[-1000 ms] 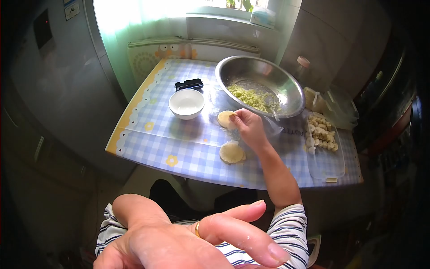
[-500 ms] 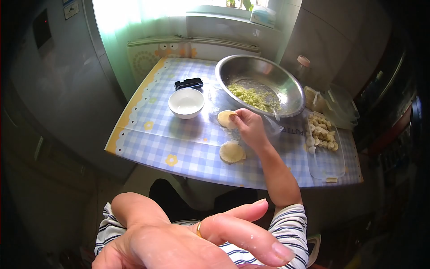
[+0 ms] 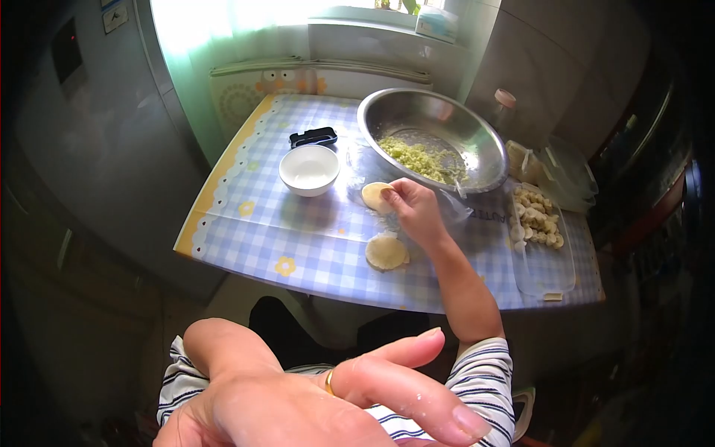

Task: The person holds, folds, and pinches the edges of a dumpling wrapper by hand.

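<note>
Leftward from right hand (image 3: 415, 212) — dough disc (image 3: 374, 195), edge pinched in grip — long axis unclear

My right arm (image 3: 471, 294) reaches out, and my right hand (image 3: 418, 217) has thumb and finger squeezed in a pinch. My left hand (image 3: 290, 410) is near me, its fingers (image 3: 417, 395) loose, apart and pointing right. Behind them shows my bare left arm (image 3: 227, 346).

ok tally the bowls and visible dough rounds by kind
White bowl: 1
Metal bowl: 1
Dough rounds: 2, one pinched in the right hand; any stacked layers beneath can't be counted
Total: 4
</note>
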### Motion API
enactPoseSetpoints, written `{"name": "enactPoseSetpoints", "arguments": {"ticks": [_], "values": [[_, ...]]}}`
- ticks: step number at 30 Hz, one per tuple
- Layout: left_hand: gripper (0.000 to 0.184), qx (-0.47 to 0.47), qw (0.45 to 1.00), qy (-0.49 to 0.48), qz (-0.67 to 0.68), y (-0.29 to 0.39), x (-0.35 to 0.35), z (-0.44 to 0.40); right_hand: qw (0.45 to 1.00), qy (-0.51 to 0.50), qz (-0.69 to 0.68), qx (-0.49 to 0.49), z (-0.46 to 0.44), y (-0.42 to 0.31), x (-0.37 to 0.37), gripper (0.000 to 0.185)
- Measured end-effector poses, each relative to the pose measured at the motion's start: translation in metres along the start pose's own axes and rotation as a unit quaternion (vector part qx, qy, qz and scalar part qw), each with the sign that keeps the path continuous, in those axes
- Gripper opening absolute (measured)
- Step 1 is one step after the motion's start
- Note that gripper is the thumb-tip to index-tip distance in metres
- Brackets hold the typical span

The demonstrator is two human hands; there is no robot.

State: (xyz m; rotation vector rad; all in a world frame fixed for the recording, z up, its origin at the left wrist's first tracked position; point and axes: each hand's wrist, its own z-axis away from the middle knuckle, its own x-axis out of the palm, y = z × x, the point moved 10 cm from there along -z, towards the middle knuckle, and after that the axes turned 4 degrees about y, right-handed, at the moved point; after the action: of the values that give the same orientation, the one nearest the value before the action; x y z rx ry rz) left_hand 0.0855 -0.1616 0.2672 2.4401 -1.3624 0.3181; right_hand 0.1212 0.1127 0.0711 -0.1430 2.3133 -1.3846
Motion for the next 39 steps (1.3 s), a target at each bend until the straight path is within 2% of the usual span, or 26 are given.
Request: {"name": "enactPoseSetpoints", "arguments": {"ticks": [2, 4, 5, 7, 11, 13, 14, 15, 17, 18, 20, 21, 22, 24, 25, 26, 28, 31, 34, 36, 39], "values": [[0.046, -0.025, 0.999, -0.044, 0.013, 0.001, 0.000, -0.006, 1.000, -0.002, 0.001, -0.001, -0.001, 0.001, 0.000, 0.014], [0.044, -0.037, 0.999, -0.004, -0.008, 0.001, -0.004, -0.009, 1.000, -0.001, -0.003, -0.006, -0.001, 0.002, 0.000, 0.014], [0.043, -0.032, 0.997, 0.063, -0.036, 0.002, -0.004, -0.009, 1.000, -0.004, 0.001, -0.001, -0.001, 0.002, 0.000, 0.014], [0.043, -0.049, 0.988, 0.130, -0.066, 0.004, -0.011, 0.001, 1.000, -0.008, 0.008, 0.008, 0.000, 0.002, 0.000, 0.014], [0.047, -0.105, 0.987, 0.109, -0.046, 0.014, -0.037, 0.009, 0.999, -0.014, -0.042, 0.024, 0.000, 0.007, 0.003, 0.015], [0.048, -0.123, 0.982, 0.124, -0.065, 0.002, -0.073, 0.009, 0.998, -0.019, -0.048, 0.031, -0.001, 0.010, 0.002, 0.016], [0.048, -0.141, 0.972, 0.133, -0.136, -0.007, -0.097, 0.013, 0.998, -0.014, -0.055, 0.028, -0.001, 0.009, 0.000, 0.016], [0.047, -0.147, 0.938, 0.146, -0.277, -0.015, -0.132, 0.025, 0.998, -0.010, -0.062, 0.026, -0.001, 0.007, -0.001, 0.016], [0.046, -0.163, 0.828, 0.178, -0.506, -0.032, -0.200, 0.051, 0.996, 0.003, -0.089, 0.025, -0.001, 0.004, -0.004, 0.015], [0.051, -0.175, 0.792, 0.211, -0.545, -0.042, -0.228, 0.062, 0.997, 0.023, -0.067, 0.009, 0.000, -0.004, -0.010, 0.014], [0.064, -0.240, 0.757, 0.239, -0.559, -0.059, -0.271, 0.089, 0.997, 0.064, -0.022, -0.022, 0.003, -0.022, -0.021, 0.013], [0.064, -0.286, 0.740, 0.224, -0.566, -0.067, -0.277, 0.092, 0.996, 0.077, -0.003, -0.053, 0.005, -0.030, -0.026, 0.011], [0.064, -0.296, 0.749, 0.231, -0.546, -0.074, -0.291, 0.099, 0.994, 0.088, -0.002, -0.064, 0.006, -0.034, -0.028, 0.011], [0.059, -0.380, 0.838, 0.268, -0.284, -0.105, -0.302, 0.113, 0.990, 0.110, 0.001, -0.088, 0.009, -0.044, -0.032, 0.010], [0.048, -0.403, 0.853, 0.236, -0.231, -0.117, -0.303, 0.115, 0.990, 0.100, 0.009, -0.095, 0.009, -0.044, -0.031, 0.013], [0.038, -0.476, 0.827, 0.235, -0.188, -0.126, -0.299, 0.122, 0.991, 0.097, 0.006, -0.096, 0.007, -0.044, -0.031, 0.012], [0.034, -0.530, 0.803, 0.233, -0.143, -0.135, -0.304, 0.133, 0.991, 0.093, -0.001, -0.092, 0.006, -0.038, -0.029, 0.011], [0.031, -0.527, 0.802, 0.253, -0.121, -0.133, -0.314, 0.142, 0.993, 0.100, -0.010, -0.070, 0.004, -0.026, -0.027, 0.010], [0.029, -0.538, 0.802, 0.216, -0.145, -0.130, -0.303, 0.139, 0.996, 0.075, -0.048, -0.012, 0.003, -0.008, -0.019, 0.013], [0.026, -0.538, 0.796, 0.234, -0.149, -0.126, -0.300, 0.139, 0.993, 0.054, -0.095, 0.035, 0.003, 0.004, -0.012, 0.014], [0.024, -0.525, 0.794, 0.270, -0.142, -0.124, -0.302, 0.140, 0.993, 0.026, -0.109, 0.046, 0.003, 0.006, -0.005, 0.014]]}}
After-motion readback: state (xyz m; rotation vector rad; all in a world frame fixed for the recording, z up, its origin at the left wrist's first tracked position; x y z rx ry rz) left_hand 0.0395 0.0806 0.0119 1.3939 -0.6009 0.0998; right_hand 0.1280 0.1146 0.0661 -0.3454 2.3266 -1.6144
